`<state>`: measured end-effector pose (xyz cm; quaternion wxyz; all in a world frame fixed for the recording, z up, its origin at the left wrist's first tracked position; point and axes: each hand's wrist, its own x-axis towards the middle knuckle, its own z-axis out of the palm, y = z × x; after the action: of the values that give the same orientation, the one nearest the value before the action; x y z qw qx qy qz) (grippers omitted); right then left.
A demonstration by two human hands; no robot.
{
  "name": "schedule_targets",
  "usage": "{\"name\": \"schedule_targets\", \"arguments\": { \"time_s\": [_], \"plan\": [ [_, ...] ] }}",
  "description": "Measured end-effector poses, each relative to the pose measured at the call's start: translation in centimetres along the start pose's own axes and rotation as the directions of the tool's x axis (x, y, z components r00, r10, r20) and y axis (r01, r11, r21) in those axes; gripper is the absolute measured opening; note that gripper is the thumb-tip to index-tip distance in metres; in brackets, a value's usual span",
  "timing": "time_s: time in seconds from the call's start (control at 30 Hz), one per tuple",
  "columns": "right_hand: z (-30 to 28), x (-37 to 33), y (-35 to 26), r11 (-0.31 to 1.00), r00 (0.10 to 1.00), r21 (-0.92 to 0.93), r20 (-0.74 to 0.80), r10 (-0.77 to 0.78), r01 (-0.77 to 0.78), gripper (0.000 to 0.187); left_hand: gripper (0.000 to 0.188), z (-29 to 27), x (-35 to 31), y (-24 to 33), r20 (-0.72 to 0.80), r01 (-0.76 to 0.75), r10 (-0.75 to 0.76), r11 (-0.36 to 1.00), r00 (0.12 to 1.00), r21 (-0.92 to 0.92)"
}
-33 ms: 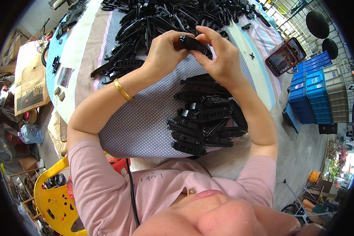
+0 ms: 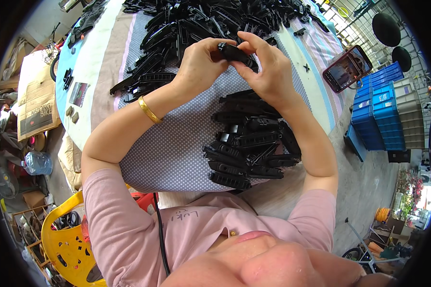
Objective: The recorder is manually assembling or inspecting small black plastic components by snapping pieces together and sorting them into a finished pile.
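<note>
Between my two hands is a narrow black plastic part (image 2: 238,54), held above the table. My left hand (image 2: 199,62), below a gold bangle (image 2: 150,110), grips its left end with curled fingers. The thumb and fingers of my right hand (image 2: 268,67) pinch the other end. Part of the piece is hidden by my fingers. Nearer to me, under my right forearm, lies a group of similar long black plastic parts (image 2: 246,138). A larger heap of black plastic parts (image 2: 191,28) spreads over the far side of the table, beyond my hands.
A striped and dotted cloth covers the table (image 2: 148,153). A phone (image 2: 347,69) stands at the right edge, near stacked blue crates (image 2: 380,115). Left are a small photo card (image 2: 79,94) and a cardboard box (image 2: 39,103). A yellow chair (image 2: 67,244) stands at lower left.
</note>
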<state>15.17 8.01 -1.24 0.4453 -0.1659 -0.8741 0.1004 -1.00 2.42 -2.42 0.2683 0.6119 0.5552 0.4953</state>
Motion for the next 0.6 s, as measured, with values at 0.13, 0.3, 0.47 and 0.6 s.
{"name": "schedule_targets", "arguments": {
  "time_s": [0.13,0.3,0.47,0.6],
  "plan": [
    [-0.2,0.3,-0.3,0.974,0.996,-0.209,-0.004,-0.088,0.085,0.057,0.035,0.3,-0.5,0.7,-0.032,-0.007,0.000,0.975,0.999,-0.221],
    [0.4,0.1,-0.5,0.978,0.991,-0.162,-0.026,-0.134,0.128,0.059,0.036,-0.7,-0.2,1.6,0.052,0.116,-0.109,0.979,0.993,-0.169],
    [-0.2,0.4,1.0,0.997,0.996,-0.073,-0.082,0.024,-0.030,0.061,0.033,-1.2,0.4,1.4,0.035,-0.081,0.095,0.956,0.995,-0.282],
    [-1.4,0.7,1.3,0.850,0.851,0.272,0.419,0.316,-0.450,0.061,0.034,-2.0,0.7,1.3,0.109,-0.112,0.125,0.987,0.986,-0.117]
  ]
}}
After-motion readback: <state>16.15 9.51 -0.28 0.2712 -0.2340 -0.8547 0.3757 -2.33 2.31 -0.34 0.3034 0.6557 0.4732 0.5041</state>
